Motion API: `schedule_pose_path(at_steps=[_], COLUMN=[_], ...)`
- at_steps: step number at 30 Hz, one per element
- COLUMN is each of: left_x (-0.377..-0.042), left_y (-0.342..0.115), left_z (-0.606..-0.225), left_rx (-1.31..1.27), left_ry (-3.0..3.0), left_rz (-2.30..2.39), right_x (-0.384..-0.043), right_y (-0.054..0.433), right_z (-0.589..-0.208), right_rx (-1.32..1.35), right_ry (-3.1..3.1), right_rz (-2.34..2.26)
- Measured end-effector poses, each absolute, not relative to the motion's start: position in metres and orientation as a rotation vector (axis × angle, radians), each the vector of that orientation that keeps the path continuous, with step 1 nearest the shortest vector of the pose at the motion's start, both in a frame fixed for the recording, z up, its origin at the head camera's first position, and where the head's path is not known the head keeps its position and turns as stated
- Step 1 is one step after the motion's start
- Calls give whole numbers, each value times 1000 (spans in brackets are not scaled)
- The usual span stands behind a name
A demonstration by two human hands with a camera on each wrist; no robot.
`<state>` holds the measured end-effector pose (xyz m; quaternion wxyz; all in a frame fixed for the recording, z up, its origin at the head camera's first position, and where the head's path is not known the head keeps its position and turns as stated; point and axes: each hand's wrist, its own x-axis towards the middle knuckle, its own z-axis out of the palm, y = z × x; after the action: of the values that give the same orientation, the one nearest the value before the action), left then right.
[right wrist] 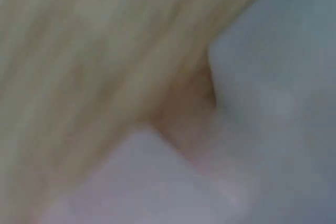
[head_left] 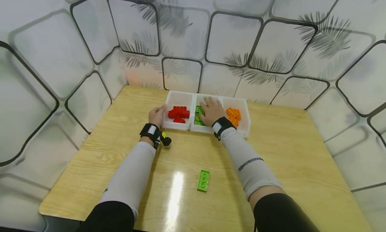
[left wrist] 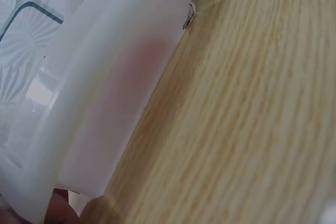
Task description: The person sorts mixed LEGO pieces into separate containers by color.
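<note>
On the table stands a row of white bins with three compartments. Red toy bricks (head_left: pixel 179 113) lie in the left bin (head_left: pixel 180 97), green bricks (head_left: pixel 198 115) in the middle one, orange bricks (head_left: pixel 233 116) in the right one. My left hand (head_left: pixel 156 116) grips the left bin's outer side wall; its fingertips (left wrist: pixel 62 211) show by the rim in the left wrist view. Over the middle bin, my right hand (head_left: pixel 213 111) reaches in with fingers spread, above the green bricks; whatever lies beneath its palm is hidden. The right wrist view is too blurred to tell.
A single green brick (head_left: pixel 203 180) lies on the wooden table (head_left: pixel 286 158) between the forearms, closer to the front edge. A patterned white curtain (head_left: pixel 187 34) rises behind the bins and along both sides.
</note>
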<state>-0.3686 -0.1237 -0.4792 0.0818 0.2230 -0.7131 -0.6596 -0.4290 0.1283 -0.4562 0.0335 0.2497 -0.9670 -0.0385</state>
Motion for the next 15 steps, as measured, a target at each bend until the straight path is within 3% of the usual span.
schedule_pose_path(at_steps=[9, 15], left_x=[-367, -369], left_y=[-123, -133], left_z=[-486, -481], left_rx=[693, 666], left_ry=[-2169, -2216], left_rz=[-2010, -2010], right_x=[-412, -400], right_y=[145, 190], right_z=[-454, -458], right_rx=[706, 544], right_ry=[-2881, -2808], right_rz=[288, 429])
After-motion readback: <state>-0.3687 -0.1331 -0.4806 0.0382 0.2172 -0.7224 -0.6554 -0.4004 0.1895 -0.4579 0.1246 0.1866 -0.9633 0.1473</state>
